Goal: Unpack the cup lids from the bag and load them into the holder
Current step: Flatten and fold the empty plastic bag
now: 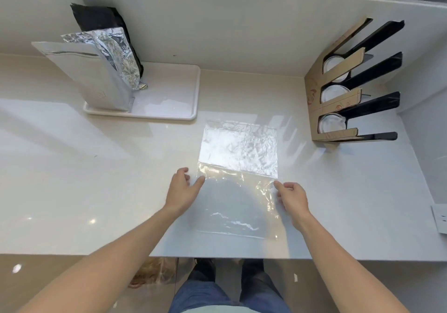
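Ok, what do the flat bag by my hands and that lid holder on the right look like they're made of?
The bag looks like thin clear plastic film: see-through, crinkled, glossy glare. The holder looks like brown cardboard faces with glossy black dividers, probably plastic or acrylic, though that's uncertain.

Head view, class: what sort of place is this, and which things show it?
Probably a café or drinks-shop prep counter: a cardboard holder stocked with cup lids, foil pouches on a white tray, and a glossy pale counter.

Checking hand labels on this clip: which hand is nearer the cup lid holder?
Right. The right hand is at the clear bag's right edge, on the side of the holder; the left hand is at the bag's left edge, farther away.
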